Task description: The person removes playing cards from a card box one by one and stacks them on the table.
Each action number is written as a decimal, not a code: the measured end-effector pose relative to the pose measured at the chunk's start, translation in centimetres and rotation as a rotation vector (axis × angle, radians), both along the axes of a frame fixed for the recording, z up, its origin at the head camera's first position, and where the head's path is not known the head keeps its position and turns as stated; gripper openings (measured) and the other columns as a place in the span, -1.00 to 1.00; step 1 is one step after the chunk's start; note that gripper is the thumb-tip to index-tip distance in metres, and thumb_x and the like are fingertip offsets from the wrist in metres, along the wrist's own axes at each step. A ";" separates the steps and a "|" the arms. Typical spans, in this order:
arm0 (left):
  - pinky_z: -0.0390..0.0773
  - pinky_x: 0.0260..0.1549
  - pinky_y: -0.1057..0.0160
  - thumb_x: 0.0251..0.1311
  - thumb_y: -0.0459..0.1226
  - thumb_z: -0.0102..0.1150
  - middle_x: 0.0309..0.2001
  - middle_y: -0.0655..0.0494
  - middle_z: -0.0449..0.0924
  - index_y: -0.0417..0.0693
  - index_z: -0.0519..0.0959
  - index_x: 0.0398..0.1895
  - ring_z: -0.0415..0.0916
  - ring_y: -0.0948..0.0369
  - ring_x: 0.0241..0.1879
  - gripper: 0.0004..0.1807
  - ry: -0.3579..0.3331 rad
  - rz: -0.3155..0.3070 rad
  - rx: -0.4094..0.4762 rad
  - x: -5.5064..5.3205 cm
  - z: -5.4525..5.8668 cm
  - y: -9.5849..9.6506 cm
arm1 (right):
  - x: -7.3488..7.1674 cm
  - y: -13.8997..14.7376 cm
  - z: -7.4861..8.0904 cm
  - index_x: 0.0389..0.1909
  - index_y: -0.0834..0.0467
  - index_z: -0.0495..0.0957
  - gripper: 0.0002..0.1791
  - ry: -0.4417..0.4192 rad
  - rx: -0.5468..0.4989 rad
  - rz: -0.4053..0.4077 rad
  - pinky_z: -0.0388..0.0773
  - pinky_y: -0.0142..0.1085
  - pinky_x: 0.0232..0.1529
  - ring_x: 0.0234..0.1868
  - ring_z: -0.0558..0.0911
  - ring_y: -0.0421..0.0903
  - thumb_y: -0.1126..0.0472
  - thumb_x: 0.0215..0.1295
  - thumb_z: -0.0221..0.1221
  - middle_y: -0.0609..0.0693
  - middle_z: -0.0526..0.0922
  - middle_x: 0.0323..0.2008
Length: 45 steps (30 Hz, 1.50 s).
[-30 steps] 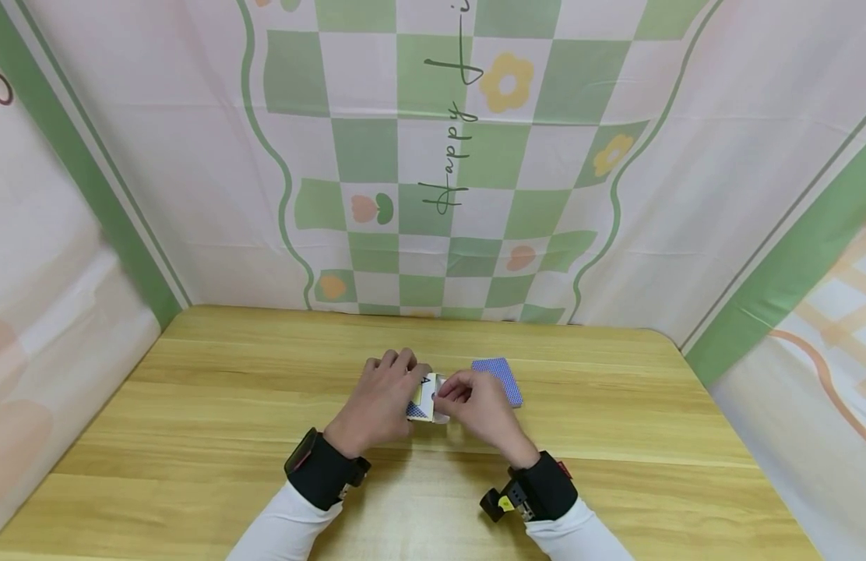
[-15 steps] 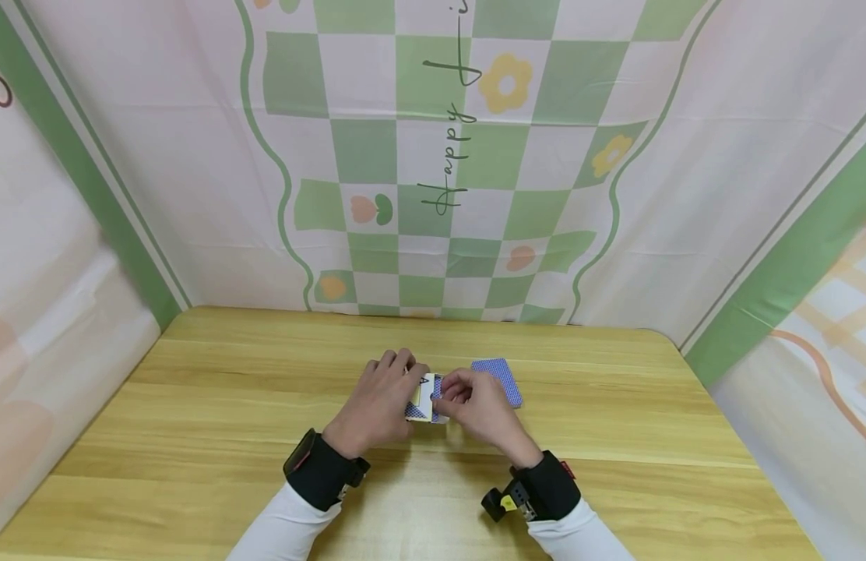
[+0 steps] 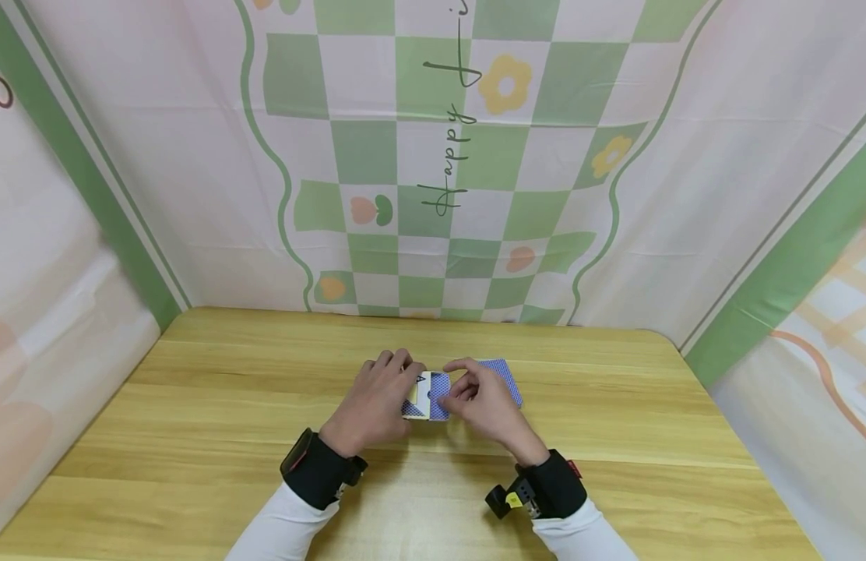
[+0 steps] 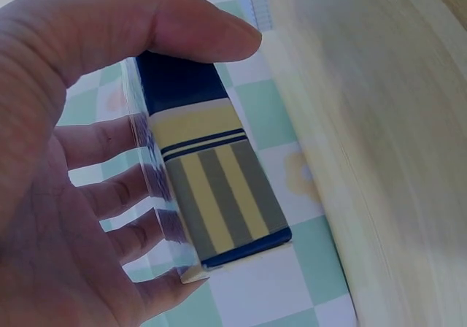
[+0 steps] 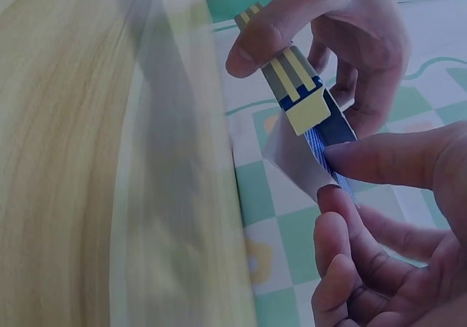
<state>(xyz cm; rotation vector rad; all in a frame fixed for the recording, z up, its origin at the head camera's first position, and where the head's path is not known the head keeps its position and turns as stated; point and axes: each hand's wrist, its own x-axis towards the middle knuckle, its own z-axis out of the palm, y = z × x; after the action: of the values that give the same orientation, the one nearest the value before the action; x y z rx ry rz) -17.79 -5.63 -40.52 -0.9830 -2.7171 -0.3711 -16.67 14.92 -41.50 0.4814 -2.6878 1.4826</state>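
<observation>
My left hand (image 3: 377, 401) grips a playing card box (image 4: 219, 174) with striped sides, thumb on one narrow side and fingers on the other. The box's open end faces right, and its pale end flap (image 5: 295, 159) hangs out. A deck of blue-backed playing cards (image 3: 440, 385) sticks partly out of that end; the rest is hidden inside. At the protruding cards, my right hand (image 3: 487, 405) pinches with thumb and fingertips. Just behind the right hand, a second blue-backed card stack (image 3: 503, 375) lies on the table, partly covered by the hand.
The wooden table (image 3: 216, 436) stretches to both sides of the hands. A patterned cloth (image 3: 422, 156) hangs behind its far edge, with more cloth at left and right. Each wrist wears a black band with a small camera.
The blue-backed cards have come out of the box toward the right, exposing more of their backs. My right hand has shifted slightly right; the left hand with the box moved slightly left.
</observation>
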 end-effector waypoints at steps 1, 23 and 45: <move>0.32 -0.12 0.02 -0.40 -0.17 0.43 -0.03 0.08 0.33 0.00 0.38 0.11 0.28 0.08 -0.06 -0.20 -0.004 0.002 -0.002 0.0 0.0 0.0 | 0.0 0.1 0.0 0.01 0.12 0.47 -0.55 0.005 -0.002 0.009 0.44 -0.27 -0.37 -0.43 0.52 -0.12 0.23 0.04 0.27 -0.07 0.55 -0.47; 0.34 -0.14 0.02 -0.42 -0.14 0.46 -0.04 0.07 0.35 0.00 0.38 0.12 0.31 0.07 -0.06 -0.16 -0.013 0.005 -0.023 0.0 0.0 -0.2 | 0.1 1.2 0.8 0.14 -0.01 0.42 -0.27 0.107 0.244 0.155 0.40 -0.27 -0.34 -0.21 0.44 -0.07 -0.06 -0.14 0.39 -0.06 0.42 -0.15; 0.33 -0.15 0.03 -0.42 -0.17 0.44 -0.06 0.08 0.34 -0.01 0.38 0.13 0.30 0.08 -0.08 -0.17 -0.028 0.004 -0.002 -0.2 0.1 -0.3 | 0.0 2.1 1.1 0.14 0.04 0.41 -0.23 0.179 0.333 0.154 0.40 -0.30 -0.28 -0.11 0.41 -0.09 0.04 -0.21 0.43 -0.18 0.35 -0.04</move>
<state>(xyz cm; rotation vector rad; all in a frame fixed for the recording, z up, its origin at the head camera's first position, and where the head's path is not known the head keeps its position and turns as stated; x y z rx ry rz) -17.95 -5.96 -40.42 -0.9797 -2.7448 -0.3839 -16.64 16.99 -40.37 0.8105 -2.8099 0.9602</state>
